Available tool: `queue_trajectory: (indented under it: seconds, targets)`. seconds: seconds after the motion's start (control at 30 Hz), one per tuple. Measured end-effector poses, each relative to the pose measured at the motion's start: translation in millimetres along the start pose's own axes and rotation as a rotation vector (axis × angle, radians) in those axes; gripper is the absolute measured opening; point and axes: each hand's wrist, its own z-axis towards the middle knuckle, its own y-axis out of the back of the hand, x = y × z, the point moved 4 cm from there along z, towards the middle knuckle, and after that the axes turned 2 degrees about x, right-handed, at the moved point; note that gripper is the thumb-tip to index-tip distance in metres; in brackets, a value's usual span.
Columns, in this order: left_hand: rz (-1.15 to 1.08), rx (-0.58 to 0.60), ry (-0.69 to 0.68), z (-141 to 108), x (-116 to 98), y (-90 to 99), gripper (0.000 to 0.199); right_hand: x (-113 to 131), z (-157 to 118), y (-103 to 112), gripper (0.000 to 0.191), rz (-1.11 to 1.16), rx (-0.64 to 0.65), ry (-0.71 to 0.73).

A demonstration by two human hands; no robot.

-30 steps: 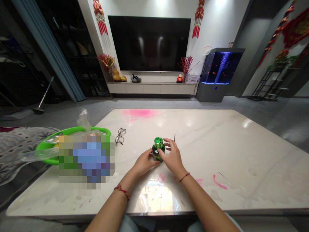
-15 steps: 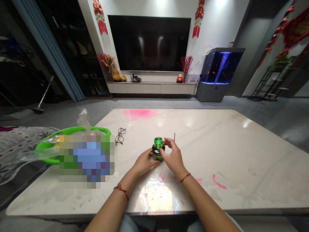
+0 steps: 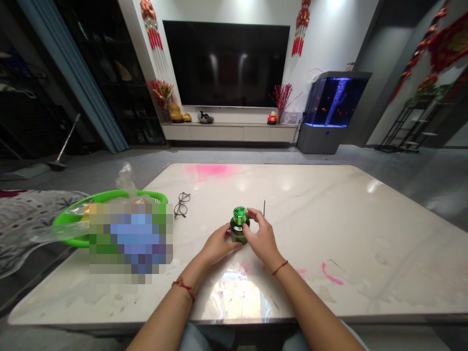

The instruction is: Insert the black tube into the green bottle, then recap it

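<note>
A small dark green glass bottle (image 3: 239, 236) stands upright on the pale stone table in front of me. On its top sits a shiny ridged green cap (image 3: 240, 215). My left hand (image 3: 218, 245) is wrapped round the bottle's lower left side, thumb across the near side. From the right, my right hand (image 3: 262, 236) curves round the cap, its thumb at the near edge and its fingertips at the far right edge. Part of the bottle's body is hidden behind my fingers.
Eyeglasses (image 3: 182, 204) and a thin black stick (image 3: 264, 208) lie on the table (image 3: 347, 214). To the left stands a green basket (image 3: 106, 197) with plastic bags, partly pixelated. Pink stains mark the tabletop. Beyond are a television (image 3: 226, 63) and a lit fish tank (image 3: 334, 102).
My right fingertips have drawn slightly in toward the cap, and the shine on the cap looks different. The bottle and my left hand have stayed in place.
</note>
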Motion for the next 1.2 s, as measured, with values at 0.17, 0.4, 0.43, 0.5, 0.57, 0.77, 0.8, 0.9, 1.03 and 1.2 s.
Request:
queue_trajectory:
  seconds: [0.17, 0.4, 0.43, 0.5, 0.57, 0.77, 0.8, 0.9, 1.03, 1.2]
  targets:
    - [-0.007, 0.013, 0.0, 0, 0, -0.2, 0.048, 3, -1, -3, 0.043, -0.071, 0.025, 0.007]
    - [0.001, 0.012, -0.023, 1, -1, -1.1, 0.05, 6, 0, -7, 0.043, -0.129, 0.021, 0.006]
    - [-0.001, 0.015, -0.026, 1, -1, -1.1, 0.05, 7, 0, -8, 0.043, -0.132, 0.02, 0.003]
    - [-0.009, 0.016, -0.03, 0, -2, -1.0, 0.049, 7, 1, -8, 0.043, -0.132, 0.015, -0.002]
    - [-0.012, 0.019, -0.033, 1, -1, -1.0, 0.048, 7, 2, -9, 0.043, -0.132, 0.007, -0.006]
    - [0.003, 0.002, -0.045, 3, 5, -2.2, 0.041, 7, 4, -12, 0.043, -0.139, 0.006, -0.017]
    - [0.004, -0.001, -0.042, 3, 6, -2.4, 0.041, 8, 4, -12, 0.044, -0.137, 0.006, -0.018]
    - [0.013, -0.008, -0.025, 2, 7, -2.7, 0.041, 9, 4, -12, 0.045, -0.135, 0.007, -0.021]
    - [0.021, -0.016, -0.006, 1, 3, -1.7, 0.041, 9, 5, -12, 0.044, -0.134, 0.01, -0.012]
    - [0.038, -0.032, 0.007, -1, -2, 0.4, 0.042, 6, 7, -11, 0.041, -0.131, 0.022, -0.009]
